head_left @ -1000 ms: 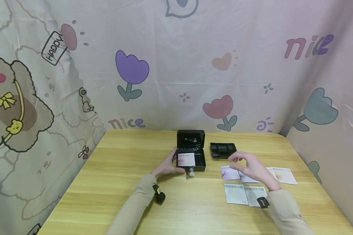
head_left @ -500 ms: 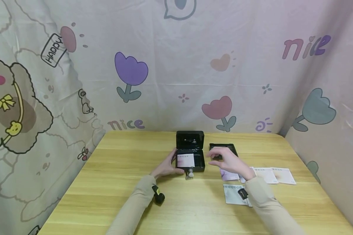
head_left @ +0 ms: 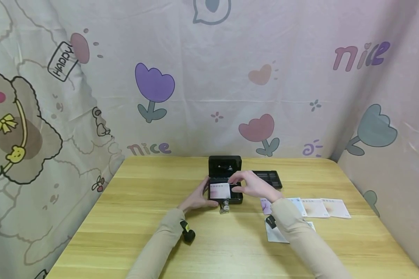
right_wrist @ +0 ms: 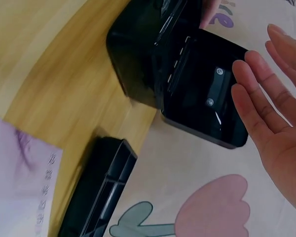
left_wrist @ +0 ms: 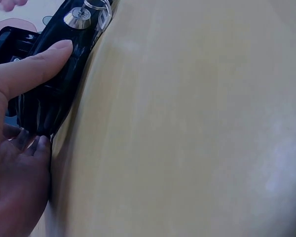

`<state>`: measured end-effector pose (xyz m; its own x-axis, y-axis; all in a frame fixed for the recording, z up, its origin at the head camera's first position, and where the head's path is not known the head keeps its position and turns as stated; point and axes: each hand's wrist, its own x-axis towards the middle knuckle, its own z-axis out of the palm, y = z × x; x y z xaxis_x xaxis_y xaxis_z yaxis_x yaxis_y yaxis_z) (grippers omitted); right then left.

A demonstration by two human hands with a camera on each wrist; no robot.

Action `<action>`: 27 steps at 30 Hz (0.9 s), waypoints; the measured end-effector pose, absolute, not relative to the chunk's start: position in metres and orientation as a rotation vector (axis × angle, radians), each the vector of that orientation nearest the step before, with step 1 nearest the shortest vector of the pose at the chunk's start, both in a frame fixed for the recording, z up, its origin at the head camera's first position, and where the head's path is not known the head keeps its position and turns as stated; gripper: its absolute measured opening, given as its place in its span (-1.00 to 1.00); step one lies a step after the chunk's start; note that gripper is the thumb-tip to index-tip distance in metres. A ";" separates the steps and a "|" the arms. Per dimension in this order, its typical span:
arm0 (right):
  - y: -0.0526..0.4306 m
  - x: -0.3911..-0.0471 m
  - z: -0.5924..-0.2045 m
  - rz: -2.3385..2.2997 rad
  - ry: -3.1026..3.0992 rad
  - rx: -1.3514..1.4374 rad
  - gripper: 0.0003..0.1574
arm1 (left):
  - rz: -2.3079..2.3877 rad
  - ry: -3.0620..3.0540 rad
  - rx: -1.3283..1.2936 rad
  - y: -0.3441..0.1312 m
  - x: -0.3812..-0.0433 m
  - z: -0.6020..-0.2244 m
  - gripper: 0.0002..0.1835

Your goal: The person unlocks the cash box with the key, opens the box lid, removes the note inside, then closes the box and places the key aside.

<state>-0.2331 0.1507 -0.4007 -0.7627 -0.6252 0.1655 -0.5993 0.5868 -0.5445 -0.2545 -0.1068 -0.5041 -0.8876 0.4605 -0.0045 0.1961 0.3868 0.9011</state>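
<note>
A small black cash box (head_left: 236, 201) stands with its lid (head_left: 225, 166) raised. A pinkish banknote stack (head_left: 219, 191) lies in its left part. My left hand (head_left: 195, 197) grips the box's left front corner, thumb on the front face, fingers at the side. Beside that thumb in the left wrist view, a key ring hangs from the lock (left_wrist: 78, 19). My right hand (head_left: 254, 185) is over the box's right part, fingertips near the stack's right edge. In the right wrist view its loosely bent fingers (right_wrist: 259, 111) hold nothing.
A black compartment tray (head_left: 274, 179) lies right of the box, partly behind my right hand. Several banknote stacks (head_left: 314, 208) form a row at the right, with greyish banknotes (head_left: 277, 235) in front, partly under my sleeve. A printed curtain (head_left: 188, 128) hangs behind the table.
My right hand has moved left from above the banknotes, past the tray, to over the cash box. My left hand stays on the box.
</note>
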 end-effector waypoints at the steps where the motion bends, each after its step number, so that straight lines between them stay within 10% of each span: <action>1: 0.149 -0.235 -0.400 -0.917 2.754 -1.075 -0.68 | 1.503 2.393 0.581 -0.107 -0.254 -0.504 0.32; 27: 0.117 -0.275 -0.430 -0.898 2.672 -0.989 -0.70 | 1.517 2.359 0.585 -0.108 -0.252 -0.502 0.32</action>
